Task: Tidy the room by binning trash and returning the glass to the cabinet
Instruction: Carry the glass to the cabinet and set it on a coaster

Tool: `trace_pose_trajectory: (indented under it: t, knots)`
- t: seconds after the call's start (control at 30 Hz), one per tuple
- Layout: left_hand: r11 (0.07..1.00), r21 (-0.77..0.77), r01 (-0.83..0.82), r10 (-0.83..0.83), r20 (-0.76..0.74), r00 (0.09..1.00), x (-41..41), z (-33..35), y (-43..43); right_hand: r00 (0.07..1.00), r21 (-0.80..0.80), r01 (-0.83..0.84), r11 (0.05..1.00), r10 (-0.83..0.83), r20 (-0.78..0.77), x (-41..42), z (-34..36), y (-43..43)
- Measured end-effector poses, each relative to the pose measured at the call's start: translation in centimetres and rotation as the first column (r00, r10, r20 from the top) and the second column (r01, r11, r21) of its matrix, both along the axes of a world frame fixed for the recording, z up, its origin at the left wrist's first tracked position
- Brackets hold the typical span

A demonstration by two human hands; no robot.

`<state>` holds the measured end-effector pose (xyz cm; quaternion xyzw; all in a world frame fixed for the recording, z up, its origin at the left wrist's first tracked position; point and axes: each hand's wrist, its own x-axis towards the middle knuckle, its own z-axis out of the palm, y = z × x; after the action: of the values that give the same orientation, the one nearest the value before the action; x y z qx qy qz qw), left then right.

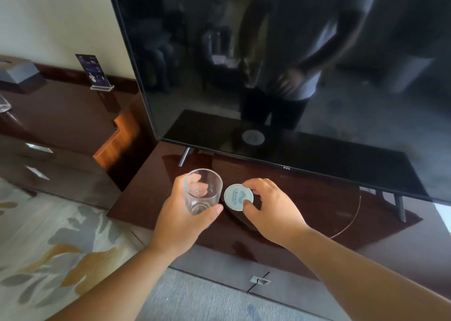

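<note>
A clear, empty drinking glass [202, 191] is held upright in my left hand [178, 220], thumb on its near side and fingers wrapped behind it, above the front left part of a glossy dark-brown TV cabinet [305, 225]. Just right of the glass, my right hand [271, 208] pinches a round white coaster with a pale green print [236, 196] between thumb and fingers. The coaster is tilted, just above the cabinet top; whether it touches the wood I cannot tell.
A large black TV [268, 76] stands on thin legs right behind my hands. To the left, a longer dark wooden sideboard [61, 115] carries a card stand [94, 71] and a grey box [19, 71]. A patterned carpet [53, 242] covers the floor below.
</note>
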<state>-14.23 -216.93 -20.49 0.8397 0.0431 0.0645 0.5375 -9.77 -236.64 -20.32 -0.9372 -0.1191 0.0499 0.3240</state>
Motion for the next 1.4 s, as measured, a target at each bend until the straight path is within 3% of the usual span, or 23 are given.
trace_pose_trajectory:
  t: [0.4, 0.6, 0.9, 1.2, 1.4]
  knots:
    - [0.994, -0.034, 0.105, -0.109, -0.128, 0.986, 6.9, -5.2, 0.9, 0.982, -0.119, 0.087, 0.989, -0.105, -0.155, 6.1, -6.8, 0.8]
    - [0.988, -0.035, 0.151, -0.155, -0.183, 0.971, 9.2, -7.6, 1.5, 0.935, -0.277, 0.137, 0.951, -0.217, -0.282, 8.5, -9.4, 1.5]
    - [0.987, -0.028, 0.161, -0.164, -0.209, 0.964, 11.3, -8.8, 2.4, 0.914, -0.428, 0.153, 0.891, -0.292, -0.282, 11.0, -11.9, 2.3]
    - [0.985, -0.045, 0.167, -0.173, -0.234, 0.957, 11.9, -9.2, 2.5, 0.900, -0.445, 0.153, 0.882, -0.310, -0.305, 11.9, -12.2, 2.7]
    - [0.986, -0.058, 0.156, -0.165, -0.223, 0.961, 11.9, -8.8, 2.3, 0.902, -0.362, 0.197, 0.911, -0.313, -0.298, 11.7, -11.6, 2.8]
